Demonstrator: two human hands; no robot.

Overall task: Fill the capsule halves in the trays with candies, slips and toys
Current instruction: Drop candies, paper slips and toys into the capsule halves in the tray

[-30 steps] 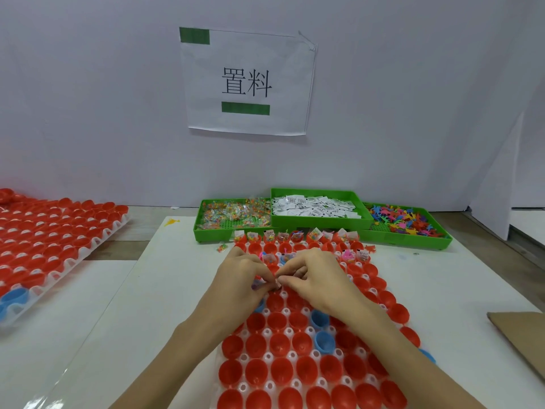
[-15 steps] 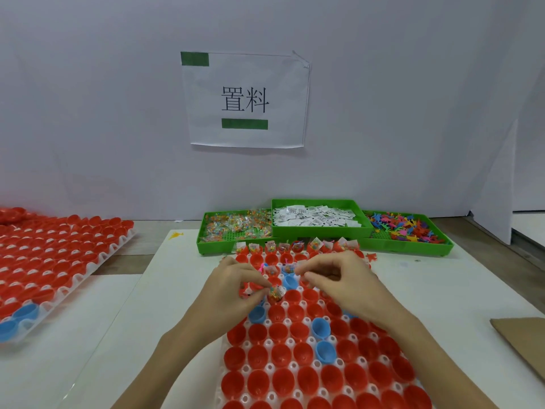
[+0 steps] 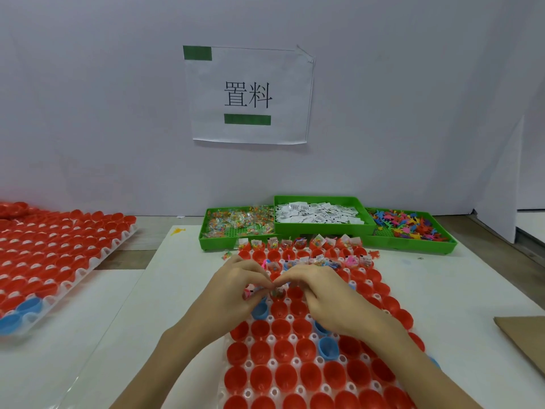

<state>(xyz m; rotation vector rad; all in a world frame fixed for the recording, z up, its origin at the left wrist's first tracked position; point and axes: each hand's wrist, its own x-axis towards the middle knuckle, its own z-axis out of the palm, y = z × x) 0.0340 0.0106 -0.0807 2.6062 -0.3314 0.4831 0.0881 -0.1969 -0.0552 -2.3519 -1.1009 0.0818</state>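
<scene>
Candy packet (image 3: 277, 291) is pinched between both hands, left hand (image 3: 236, 293) and right hand (image 3: 321, 296), fingers curled narrow, just above the red capsule halves (image 3: 283, 326). Loosened grip, and it's probably dropped into a neighbouring half, so 1 stays unfilled.

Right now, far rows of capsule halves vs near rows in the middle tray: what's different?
Far rows hold fillings: candy packets, white slips and small toys stick up from the cups. Near rows show bare red interiors, nothing inside. The far rows sit beside the green bins; the near rows lie between the person's forearms. Left hand and right hand meet between the two zones. Both share the same white tray, with mostly red halves.
</scene>
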